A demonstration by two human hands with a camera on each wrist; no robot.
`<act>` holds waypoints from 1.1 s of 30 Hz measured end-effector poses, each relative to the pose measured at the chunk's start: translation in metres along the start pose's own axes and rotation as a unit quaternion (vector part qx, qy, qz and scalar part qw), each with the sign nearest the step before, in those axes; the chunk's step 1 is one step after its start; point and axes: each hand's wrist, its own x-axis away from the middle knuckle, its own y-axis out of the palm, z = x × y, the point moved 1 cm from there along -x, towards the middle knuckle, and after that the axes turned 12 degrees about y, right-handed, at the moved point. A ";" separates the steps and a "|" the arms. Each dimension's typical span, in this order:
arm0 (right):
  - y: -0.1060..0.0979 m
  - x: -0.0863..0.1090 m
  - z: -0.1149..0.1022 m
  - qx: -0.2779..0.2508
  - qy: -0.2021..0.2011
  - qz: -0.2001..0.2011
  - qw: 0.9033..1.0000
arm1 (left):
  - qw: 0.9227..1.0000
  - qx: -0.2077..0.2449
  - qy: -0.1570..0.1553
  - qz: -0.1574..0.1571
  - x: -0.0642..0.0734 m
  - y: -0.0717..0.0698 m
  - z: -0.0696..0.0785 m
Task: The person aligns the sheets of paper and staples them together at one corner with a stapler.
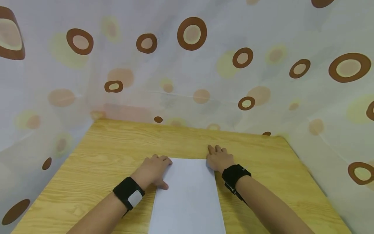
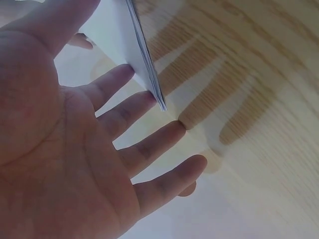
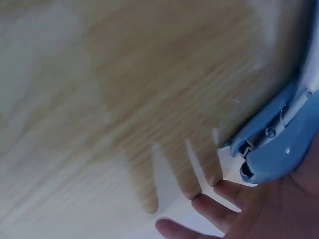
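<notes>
A stack of white paper sheets lies lengthwise on the wooden table. My left hand rests at its far left corner, thumb and fingertips touching the paper. The left wrist view shows those fingers spread and nearly straight beside the layered paper edge. At the far right corner is my right hand, which holds a blue stapler against the palm. Its nose points toward the paper corner, though I cannot tell whether sheets sit between its jaws. In the head view the hand hides the stapler.
Wood-grained table top extends around the paper on both sides and beyond it. A pale curtain or sheet printed with brown rings hangs behind the table and along its sides. Each wrist wears a black strap.
</notes>
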 end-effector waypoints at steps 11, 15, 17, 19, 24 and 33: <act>-0.007 0.005 -0.013 0.011 -0.004 0.040 0.999 | 1.000 -0.022 -0.004 -0.005 0.012 -0.013 -0.001; -0.013 0.010 -0.018 0.011 -0.011 0.052 0.999 | 0.999 -0.041 -0.008 -0.006 0.012 -0.016 -0.002; -0.014 0.012 -0.019 0.032 -0.016 0.055 0.998 | 0.999 -0.039 -0.007 -0.008 0.012 -0.015 -0.002; -0.013 0.013 -0.019 0.045 -0.019 0.054 0.997 | 0.999 -0.034 -0.007 -0.011 0.012 -0.015 0.000; -0.006 0.009 -0.017 0.053 -0.031 0.053 0.997 | 0.999 -0.036 -0.015 -0.015 0.012 -0.012 0.003; 0.000 0.012 -0.004 0.043 -0.023 0.071 0.996 | 0.998 -0.055 -0.012 -0.032 0.003 -0.017 0.017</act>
